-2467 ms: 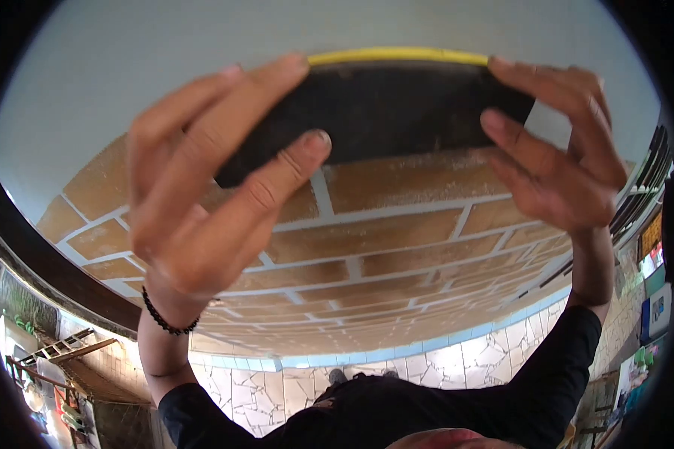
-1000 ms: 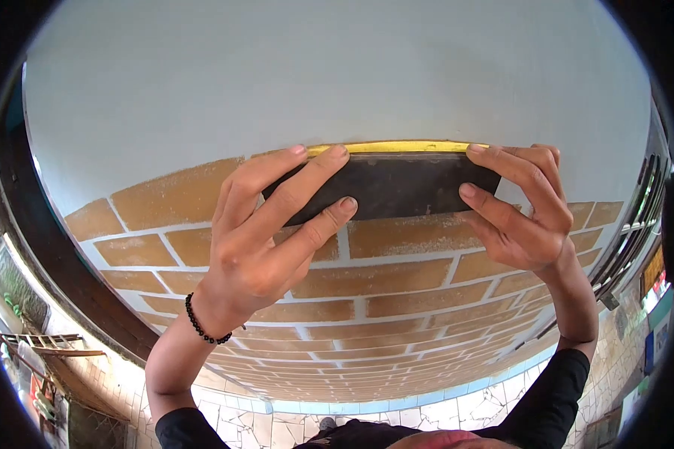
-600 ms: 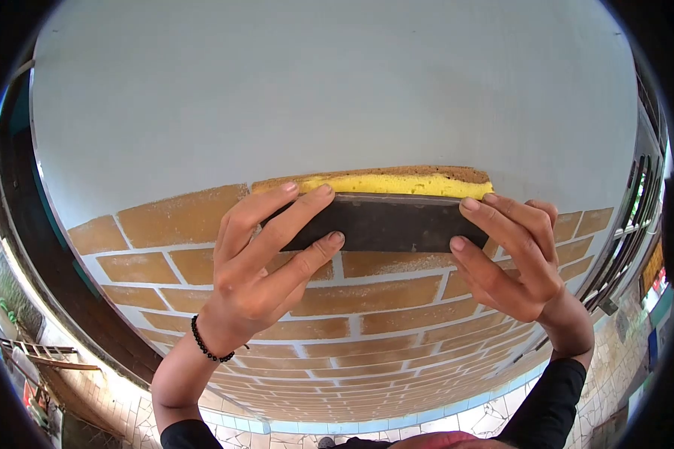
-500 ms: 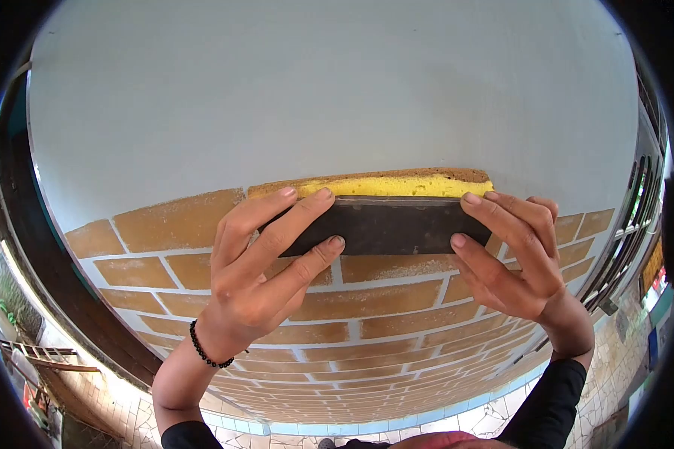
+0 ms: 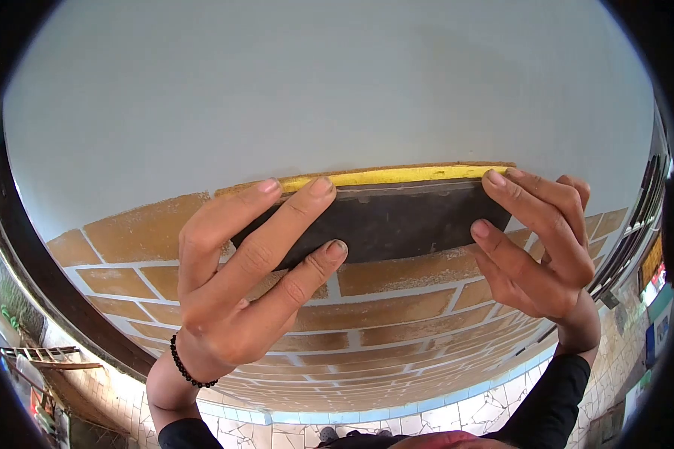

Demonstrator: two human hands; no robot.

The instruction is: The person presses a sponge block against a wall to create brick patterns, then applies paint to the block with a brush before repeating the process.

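Observation:
A long yellow sponge (image 5: pixel 397 176) with a dark flat backing board (image 5: pixel 397 224) lies against the wall, above the top row of painted bricks. Brown paint edges its wall side. My left hand (image 5: pixel 251 277) grips its left end, fingertips on the top edge and thumb on the board's face; a black bead bracelet circles that wrist. At the right end, my right hand (image 5: pixel 543 239) holds it likewise, fingers over the top and thumb on the board. The face turned to the wall is hidden.
Brown brick shapes (image 5: pixel 150 228) with pale joints cover the lower wall; plain grey wall (image 5: pixel 329 82) rises above. A dark frame (image 5: pixel 60 299) stands at the left, a barred window (image 5: pixel 636 217) at the right. Below is a floor of irregular pale tiles (image 5: pixel 494 404).
The sponge now sits closer to the wall, its yellow band looking thinner. It appears larger and slightly more tilted, right end higher. Both hands keep their hold and are farther apart in view.

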